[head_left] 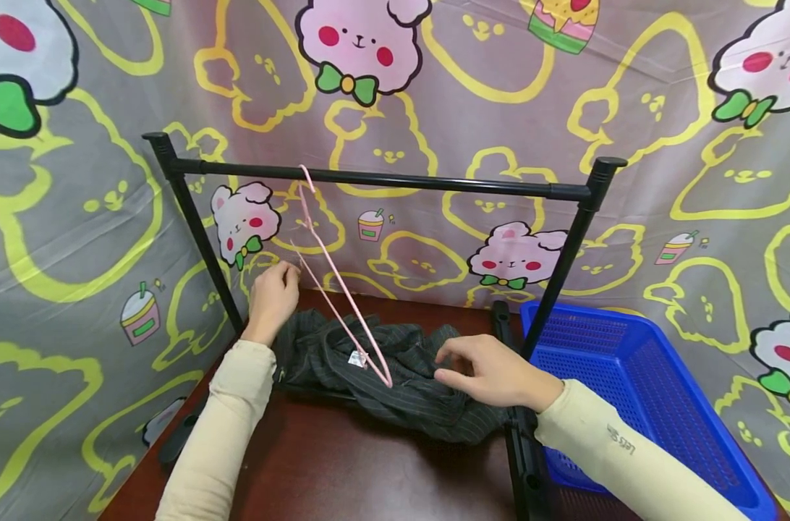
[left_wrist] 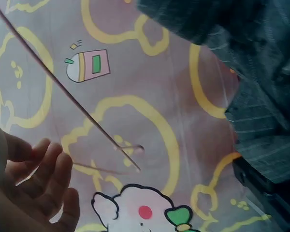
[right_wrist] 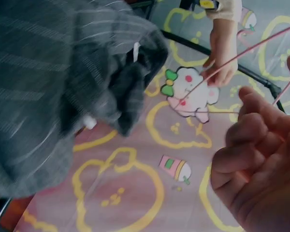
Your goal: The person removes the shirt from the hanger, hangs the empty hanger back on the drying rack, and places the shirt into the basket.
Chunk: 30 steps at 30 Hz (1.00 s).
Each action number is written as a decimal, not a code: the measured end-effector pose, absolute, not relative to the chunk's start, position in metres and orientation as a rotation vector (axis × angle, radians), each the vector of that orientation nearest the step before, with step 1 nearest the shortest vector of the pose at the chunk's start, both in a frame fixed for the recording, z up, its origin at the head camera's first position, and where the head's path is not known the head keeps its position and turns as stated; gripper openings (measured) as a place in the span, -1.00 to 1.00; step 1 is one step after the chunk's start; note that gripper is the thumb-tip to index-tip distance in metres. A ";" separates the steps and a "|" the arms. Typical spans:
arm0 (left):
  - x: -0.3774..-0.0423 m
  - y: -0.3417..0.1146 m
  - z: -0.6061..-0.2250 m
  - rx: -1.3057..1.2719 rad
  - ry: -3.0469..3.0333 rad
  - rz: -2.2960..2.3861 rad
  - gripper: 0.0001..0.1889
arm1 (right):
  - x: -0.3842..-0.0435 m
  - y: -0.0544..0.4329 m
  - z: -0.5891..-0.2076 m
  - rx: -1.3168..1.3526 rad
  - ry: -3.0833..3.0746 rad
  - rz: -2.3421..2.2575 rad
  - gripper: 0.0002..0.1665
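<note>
Fingers of the right hand (head_left: 499, 373) are half bent with the thumb well apart, and nothing is gripped between them. Those of the left hand (head_left: 274, 293) curl loosely and appear to hold nothing; they are just beside the pink hanger (head_left: 344, 286), though whether a tip touches it is hard to tell in the soft left wrist view. The hanger hangs bare by its hook from the top rail (head_left: 434, 181) of the black rack (head_left: 198, 231). Below, the dark pinstriped garment (head_left: 414, 405) lies bunched over the tabletop (head_left: 382, 463), its white label (head_left: 357, 358) showing. The step in hand looks like handling the bare hanger, with no cloth on it yet; the next move seems to call for a firm pinch on hanger or cloth. Counted: two hands, one hanger, one garment, one rack, one blue basket (head_left: 577, 336) at the right.
</note>
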State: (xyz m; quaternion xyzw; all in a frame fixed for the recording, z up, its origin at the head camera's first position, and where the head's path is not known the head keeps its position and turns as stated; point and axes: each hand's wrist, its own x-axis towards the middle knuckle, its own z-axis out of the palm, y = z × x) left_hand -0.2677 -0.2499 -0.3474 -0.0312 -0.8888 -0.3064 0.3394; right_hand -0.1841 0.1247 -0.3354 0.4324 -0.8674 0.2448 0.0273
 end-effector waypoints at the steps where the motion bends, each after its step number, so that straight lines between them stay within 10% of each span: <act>1: -0.266 -0.252 -0.350 -0.068 -2.341 -0.800 -0.71 | -0.185 0.128 -0.336 1.339 -2.686 0.726 -0.70; 19: -0.267 -0.260 -0.409 -0.213 -2.865 -0.857 -0.48 | -0.187 0.166 -0.367 1.096 -3.143 0.353 0.17; 30: -0.257 -0.229 -0.419 -0.575 -2.820 -1.135 -0.26 | -0.193 0.164 -0.379 0.988 -3.359 0.257 0.35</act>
